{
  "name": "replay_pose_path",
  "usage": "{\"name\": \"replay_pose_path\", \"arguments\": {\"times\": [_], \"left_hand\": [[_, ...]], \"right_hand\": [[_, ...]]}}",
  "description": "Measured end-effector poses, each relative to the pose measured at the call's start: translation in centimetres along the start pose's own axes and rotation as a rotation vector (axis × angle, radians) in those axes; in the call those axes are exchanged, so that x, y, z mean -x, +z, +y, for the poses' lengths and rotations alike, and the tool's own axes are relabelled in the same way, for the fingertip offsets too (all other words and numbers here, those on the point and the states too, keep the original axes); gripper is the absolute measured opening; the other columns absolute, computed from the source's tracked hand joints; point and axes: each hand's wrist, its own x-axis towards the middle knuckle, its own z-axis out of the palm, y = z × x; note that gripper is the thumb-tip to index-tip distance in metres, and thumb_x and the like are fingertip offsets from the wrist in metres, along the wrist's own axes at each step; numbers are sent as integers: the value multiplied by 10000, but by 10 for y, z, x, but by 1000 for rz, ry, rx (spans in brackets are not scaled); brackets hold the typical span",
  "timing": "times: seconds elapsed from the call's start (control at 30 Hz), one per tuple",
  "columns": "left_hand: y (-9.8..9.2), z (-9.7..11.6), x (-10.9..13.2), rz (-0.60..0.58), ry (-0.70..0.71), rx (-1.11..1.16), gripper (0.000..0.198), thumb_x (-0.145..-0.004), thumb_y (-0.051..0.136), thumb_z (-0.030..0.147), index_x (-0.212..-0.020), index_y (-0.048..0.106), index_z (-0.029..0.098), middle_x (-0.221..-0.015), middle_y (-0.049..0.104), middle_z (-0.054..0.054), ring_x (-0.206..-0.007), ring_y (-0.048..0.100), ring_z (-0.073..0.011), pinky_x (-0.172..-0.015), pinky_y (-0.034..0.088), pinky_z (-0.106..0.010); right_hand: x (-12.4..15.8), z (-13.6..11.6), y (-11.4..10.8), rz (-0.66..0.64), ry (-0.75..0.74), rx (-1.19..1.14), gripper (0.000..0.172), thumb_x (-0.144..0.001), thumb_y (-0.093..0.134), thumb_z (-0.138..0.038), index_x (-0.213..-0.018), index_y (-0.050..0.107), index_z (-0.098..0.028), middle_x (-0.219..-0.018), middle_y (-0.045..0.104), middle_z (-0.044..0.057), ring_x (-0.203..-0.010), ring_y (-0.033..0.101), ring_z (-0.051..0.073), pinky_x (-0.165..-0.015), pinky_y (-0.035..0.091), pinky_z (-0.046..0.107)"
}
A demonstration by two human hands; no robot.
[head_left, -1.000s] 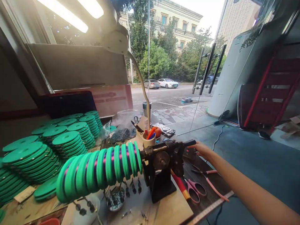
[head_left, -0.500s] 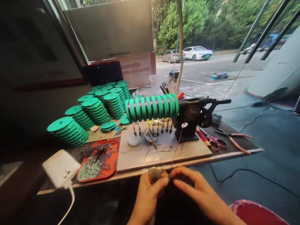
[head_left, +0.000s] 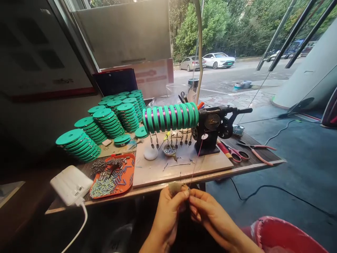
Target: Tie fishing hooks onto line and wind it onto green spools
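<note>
My left hand (head_left: 168, 211), with a tan covering on one finger, pinches the lower end of a thin pinkish fishing line (head_left: 196, 163) in front of the table edge. Against it, my right hand (head_left: 210, 212) has thumb and finger pressed together on the same line, and the fingertips of both hands meet. Any small piece between them is too small to make out. Upward the line runs to a black winding machine (head_left: 210, 123). A row of green foam spools (head_left: 171, 117) wound with purple line sits on its shaft, small weights (head_left: 181, 143) dangling below.
An orange tray (head_left: 125, 189) holds small metal parts and tubes. Left stand stacks of green spools (head_left: 70, 137) and a white charger (head_left: 70, 184). A small bowl (head_left: 169, 150) sits on the board; scissors (head_left: 237, 154) and pliers (head_left: 256, 151) lie right. A red bucket (head_left: 286, 232) stands on the floor.
My right hand has moved left and closed, its fingertips now against the left ones at the line. The camera view has shifted slightly. The left hand keeps its pinch.
</note>
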Motion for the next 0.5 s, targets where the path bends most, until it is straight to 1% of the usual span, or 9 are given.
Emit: {"name": "replay_pose_path", "arguments": {"times": [0.07, 0.13, 0.2, 0.23, 0.3, 0.33, 0.4, 0.47, 0.5], "left_hand": [[-2, 2, -1, 19, -31, -17, 91, -624, 666, 176, -631, 597, 117, -547, 475, 38, -465, 383, -41, -444, 278, -159], [-4, 4, -3, 28, -81, -34, 94, -608, 677, 166, -624, 600, 116, -551, 441, 49, -469, 329, -33, -431, 227, -153], [-6, 7, -4, 26, -107, -82, 97, -605, 677, 173, -623, 596, 125, -561, 451, 47, -486, 338, -41, -449, 237, -160], [-6, 8, -4, 33, -96, -137, 97, -605, 678, 179, -627, 597, 129, -566, 465, 44, -497, 356, -48, -462, 253, -167], [-7, 10, -4, 55, -14, -292, 99, -611, 681, 192, -630, 602, 134, -571, 499, 33, -525, 399, -69, -499, 297, -187], [-7, 10, -4, 63, 52, -371, 98, -620, 679, 199, -633, 605, 136, -576, 518, 26, -544, 426, -84, -525, 325, -199], [-7, 9, -2, 75, 204, -506, 89, -640, 671, 205, -640, 611, 139, -596, 554, 8, -588, 476, -114, -581, 374, -226], [-7, 8, 1, 79, 325, -581, 75, -668, 651, 210, -660, 617, 144, -645, 586, -10, -638, 513, -141, -624, 402, -244], [-7, 7, 3, 80, 359, -592, 72, -679, 643, 214, -674, 619, 147, -662, 592, -14, -651, 521, -148, -630, 410, -247]], "right_hand": [[-2, -8, -7, -8, -12, 159, 302, -669, 642, -426, -625, 494, -166, -505, 409, -55, -458, 326, 63, -475, 256, 197], [0, -17, -12, -3, -77, 380, 273, -683, 620, -394, -597, 495, -167, -509, 436, -42, -475, 367, 80, -485, 269, 209], [5, -27, -14, 11, -197, 679, 217, -722, 580, -324, -586, 516, -168, -526, 461, -30, -509, 394, 97, -508, 275, 222], [8, -32, -13, 13, -260, 838, 198, -747, 550, -287, -589, 524, -170, -542, 475, -25, -527, 407, 103, -521, 278, 227], [16, -41, -9, -19, -344, 1126, 206, -792, 479, -244, -603, 525, -178, -568, 489, -21, -542, 420, 108, -533, 282, 232], [19, -46, -7, -56, -346, 1201, 207, -800, 463, -232, -609, 523, -180, -570, 489, -22, -536, 419, 107, -529, 283, 233], [24, -55, -1, -121, -336, 1255, 208, -799, 464, -217, -598, 510, -180, -557, 466, -30, -522, 404, 101, -515, 280, 227], [26, -64, 4, -162, -328, 1215, 211, -789, 484, -212, -582, 500, -177, -548, 447, -36, -529, 397, 97, -516, 289, 218], [25, -69, 5, -172, -331, 1169, 210, -786, 496, -216, -580, 501, -176, -553, 447, -37, -544, 404, 97, -526, 301, 214]]}}
